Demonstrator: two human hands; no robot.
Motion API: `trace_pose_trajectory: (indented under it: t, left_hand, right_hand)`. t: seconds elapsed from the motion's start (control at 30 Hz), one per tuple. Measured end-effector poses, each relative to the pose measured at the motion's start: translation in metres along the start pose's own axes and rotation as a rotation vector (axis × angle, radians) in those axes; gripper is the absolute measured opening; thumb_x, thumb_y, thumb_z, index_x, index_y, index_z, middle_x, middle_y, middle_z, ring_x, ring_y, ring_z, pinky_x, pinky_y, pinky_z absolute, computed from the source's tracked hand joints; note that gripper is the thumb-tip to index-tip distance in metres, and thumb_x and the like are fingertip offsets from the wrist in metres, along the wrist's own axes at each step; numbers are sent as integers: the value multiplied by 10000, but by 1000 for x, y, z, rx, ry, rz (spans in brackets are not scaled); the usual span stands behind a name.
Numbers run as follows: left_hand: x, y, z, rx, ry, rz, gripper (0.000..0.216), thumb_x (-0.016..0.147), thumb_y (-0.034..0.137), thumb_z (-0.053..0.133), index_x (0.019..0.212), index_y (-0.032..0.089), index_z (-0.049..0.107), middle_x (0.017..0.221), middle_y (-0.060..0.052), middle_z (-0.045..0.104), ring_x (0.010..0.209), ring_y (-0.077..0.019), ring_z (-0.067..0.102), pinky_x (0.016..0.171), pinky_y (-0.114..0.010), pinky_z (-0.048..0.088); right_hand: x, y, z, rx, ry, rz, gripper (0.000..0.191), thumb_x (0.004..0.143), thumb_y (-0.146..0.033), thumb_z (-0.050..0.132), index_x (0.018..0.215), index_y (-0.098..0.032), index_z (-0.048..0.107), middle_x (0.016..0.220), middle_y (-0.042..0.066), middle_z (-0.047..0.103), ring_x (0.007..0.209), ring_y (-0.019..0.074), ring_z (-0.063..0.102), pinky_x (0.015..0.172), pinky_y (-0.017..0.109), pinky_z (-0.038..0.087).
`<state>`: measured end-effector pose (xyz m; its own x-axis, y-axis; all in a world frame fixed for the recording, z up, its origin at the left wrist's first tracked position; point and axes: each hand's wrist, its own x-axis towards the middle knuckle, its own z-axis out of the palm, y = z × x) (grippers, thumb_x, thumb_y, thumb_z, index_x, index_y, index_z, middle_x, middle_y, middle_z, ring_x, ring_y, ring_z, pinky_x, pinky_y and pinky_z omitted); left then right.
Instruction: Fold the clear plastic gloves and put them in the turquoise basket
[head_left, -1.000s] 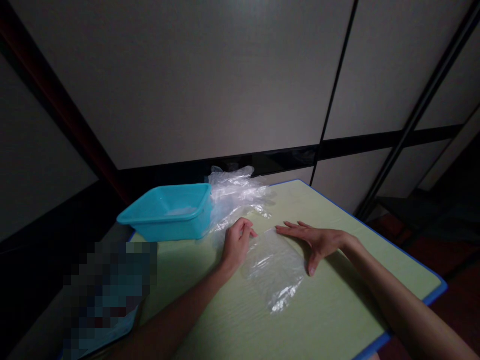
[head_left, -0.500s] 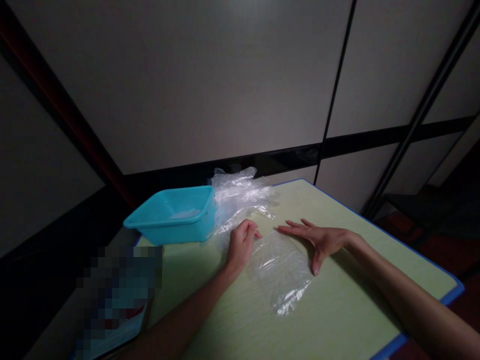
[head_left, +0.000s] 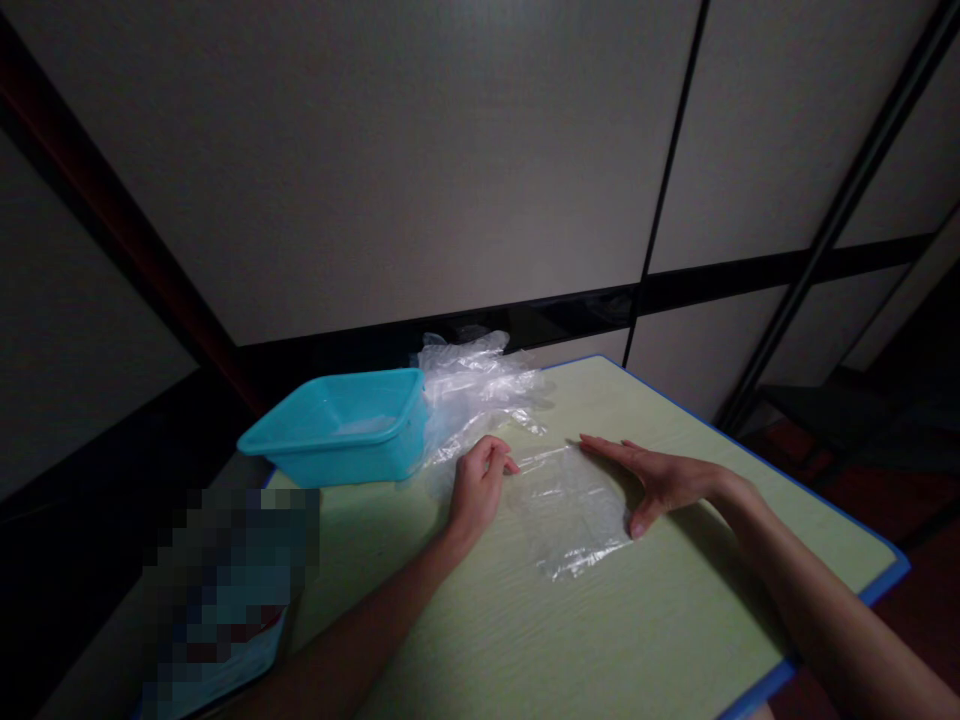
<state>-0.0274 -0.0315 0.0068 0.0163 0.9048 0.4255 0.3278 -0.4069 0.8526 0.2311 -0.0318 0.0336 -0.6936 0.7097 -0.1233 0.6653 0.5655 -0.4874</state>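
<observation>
A left hand [head_left: 476, 490] is held loosely curled on a pale green table [head_left: 675, 620], with the forearm stretched in from the lower left. Its fingertips are bent in at the far left corner of a clear plastic bag [head_left: 574, 510]; whether the film is pinched cannot be told. A right hand [head_left: 664, 478] is laid open, palm down, fingers straight and together along the bag's right edge. The bag is spread flat between the two hands. Beyond the left hand a teal basin [head_left: 337, 425] is set, with a heap of crumpled clear plastic [head_left: 472, 380] just beside it.
</observation>
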Motion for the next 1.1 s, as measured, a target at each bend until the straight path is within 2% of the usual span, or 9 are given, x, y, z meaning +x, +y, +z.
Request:
trace_pose_trajectory:
  t: [0.07, 0.17, 0.3, 0.37, 0.5, 0.6, 0.7, 0.83, 1.1]
  left_hand:
    - [0, 0, 0, 21, -1, 10, 200, 805, 283, 370, 678, 183, 488, 551, 2, 593, 578, -156, 579, 624, -261, 428]
    - [-1, 1, -1, 69, 0, 39, 153, 793, 242, 389, 704, 182, 498, 617, -6, 604, 638, -161, 585, 654, -270, 434]
    - [-5, 7, 1, 142, -42, 105, 142, 734, 179, 461, 840, 174, 555, 863, -43, 624, 856, -183, 573, 804, -306, 420]
    - [-9, 12, 3, 218, -127, 159, 277, 729, 181, 483, 997, 156, 546, 1064, -79, 585, 1015, -200, 520, 902, -326, 381]
    - [-17, 24, 13, 521, -404, 296, 556, 777, 286, 475, 1275, 77, 340, 1362, -141, 323, 1259, -217, 276, 1033, -349, 248]
    - [-22, 27, 20, 683, -553, 324, 644, 813, 408, 418, 1316, 39, 258, 1399, -155, 232, 1295, -222, 181, 1054, -357, 200]
    - [-24, 24, 23, 790, -616, 292, 704, 836, 512, 312, 1319, 6, 238, 1397, -178, 213, 1299, -245, 153, 1054, -378, 171]
    - [-25, 19, 18, 881, -632, 260, 764, 829, 584, 228, 1329, 6, 221, 1407, -177, 177, 1302, -264, 124, 1051, -394, 140]
    - [-28, 18, 3, 968, -615, 203, 798, 800, 605, 279, 1328, 10, 225, 1407, -182, 162, 1306, -270, 88, 1039, -406, 146]
  right_hand:
    - [-1, 0, 0, 40, 39, -29, 1041, 596, -522, 676, 1387, -219, 72, 1431, 97, 153, 1287, 308, 149, 1030, 516, 156]
    - [6, -7, 4, 49, 222, -56, 854, 728, -546, 541, 1382, -184, 128, 1430, 98, 163, 1291, 252, 181, 1044, 454, 189]
    - [22, -22, 18, -130, 346, -14, 675, 847, -537, 330, 1372, -138, 185, 1421, 116, 172, 1299, 227, 155, 1058, 442, 149]
    - [28, -27, 28, -218, 322, -16, 668, 859, -542, 279, 1369, -118, 195, 1420, 126, 155, 1301, 229, 144, 1057, 435, 156]
    - [35, -27, 43, -321, 267, -78, 690, 862, -553, 242, 1372, -95, 167, 1418, 134, 154, 1301, 231, 137, 1053, 417, 178]
    - [36, -24, 48, -359, 251, -97, 686, 863, -549, 239, 1375, -99, 156, 1416, 134, 169, 1300, 233, 142, 1054, 417, 173]
    - [36, -23, 49, -366, 260, -86, 670, 868, -539, 236, 1374, -105, 170, 1418, 128, 167, 1299, 228, 147, 1055, 403, 175]
    - [35, -25, 49, -374, 274, -77, 657, 873, -531, 234, 1372, -106, 180, 1414, 123, 179, 1299, 216, 149, 1054, 392, 185]
    - [32, -28, 47, -396, 286, -49, 655, 872, -539, 219, 1371, -115, 187, 1409, 126, 188, 1293, 220, 170, 1045, 407, 202]
